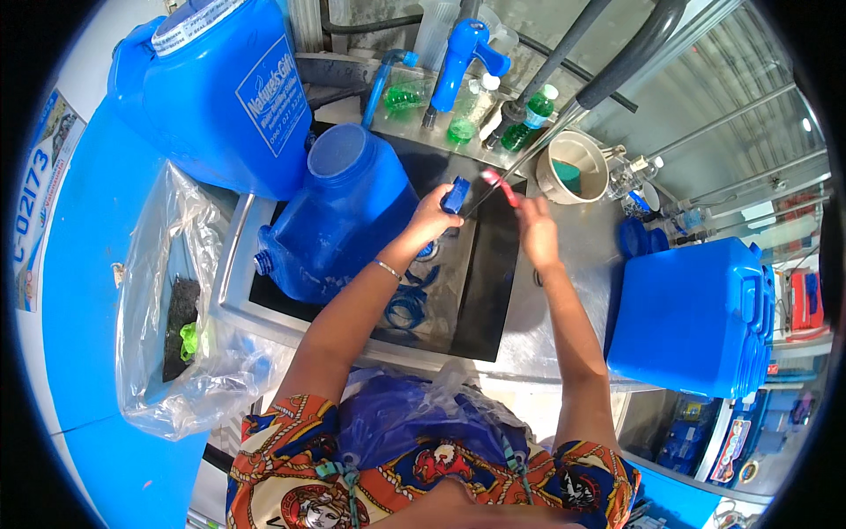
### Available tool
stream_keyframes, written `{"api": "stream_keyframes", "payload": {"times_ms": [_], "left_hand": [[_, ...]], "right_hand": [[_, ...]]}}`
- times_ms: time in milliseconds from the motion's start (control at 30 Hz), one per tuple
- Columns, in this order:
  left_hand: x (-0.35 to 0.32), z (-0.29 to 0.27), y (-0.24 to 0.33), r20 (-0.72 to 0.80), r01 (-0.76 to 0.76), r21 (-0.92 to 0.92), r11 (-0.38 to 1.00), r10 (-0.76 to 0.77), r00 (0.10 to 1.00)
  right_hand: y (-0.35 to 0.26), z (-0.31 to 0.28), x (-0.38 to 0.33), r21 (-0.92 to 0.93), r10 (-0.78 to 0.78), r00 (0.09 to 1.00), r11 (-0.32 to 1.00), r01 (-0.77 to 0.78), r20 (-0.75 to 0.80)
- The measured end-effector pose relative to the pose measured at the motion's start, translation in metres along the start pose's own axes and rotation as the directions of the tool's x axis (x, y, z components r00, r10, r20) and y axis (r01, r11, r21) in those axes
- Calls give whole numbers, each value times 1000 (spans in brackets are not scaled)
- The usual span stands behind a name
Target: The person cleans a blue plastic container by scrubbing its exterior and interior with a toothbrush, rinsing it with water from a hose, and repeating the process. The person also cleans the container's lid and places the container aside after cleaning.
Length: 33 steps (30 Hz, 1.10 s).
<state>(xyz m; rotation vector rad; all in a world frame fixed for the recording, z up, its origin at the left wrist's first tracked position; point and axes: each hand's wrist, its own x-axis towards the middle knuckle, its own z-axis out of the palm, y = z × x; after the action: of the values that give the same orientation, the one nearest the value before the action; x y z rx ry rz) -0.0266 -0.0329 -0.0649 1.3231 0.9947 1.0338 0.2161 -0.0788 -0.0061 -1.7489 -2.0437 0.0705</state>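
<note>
- Left hand (432, 216) over sink (493, 291), fingers clamped on blue cap (455, 195).
- Right hand (534, 222) alongside, fingers closed round red-tipped hose (499, 181).
- Risk: wet grip, cap slips into sink w/ blue rings (407, 304).
- Jug (339, 216) on its side in sink, could roll.

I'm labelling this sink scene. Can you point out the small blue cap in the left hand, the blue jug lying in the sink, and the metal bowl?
small blue cap (456, 194), head view, its flat side.
blue jug (339, 229), head view, its side wall.
metal bowl (553, 150), head view, its rim.
</note>
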Motion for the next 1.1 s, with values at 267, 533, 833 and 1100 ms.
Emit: {"api": "stream_keyframes", "payload": {"times_ms": [267,533,833,1100], "left_hand": [[11,6,5,6,-84,149,985,84,996],[10,9,12,30,3,169,986,-8,1000],[11,-4,15,23,-44,229,972,40,999],[5,-9,20,11,-71,256,964,71,997]], "right_hand": [[-45,-11,32,-41,-280,948,956,289,153],[-42,-21,37,-68,-228,972,970,232,55],[-57,-36,49,-255,-148,989,957,138,-20],[-57,-39,50,-241,-170,985,955,173,33]]}}
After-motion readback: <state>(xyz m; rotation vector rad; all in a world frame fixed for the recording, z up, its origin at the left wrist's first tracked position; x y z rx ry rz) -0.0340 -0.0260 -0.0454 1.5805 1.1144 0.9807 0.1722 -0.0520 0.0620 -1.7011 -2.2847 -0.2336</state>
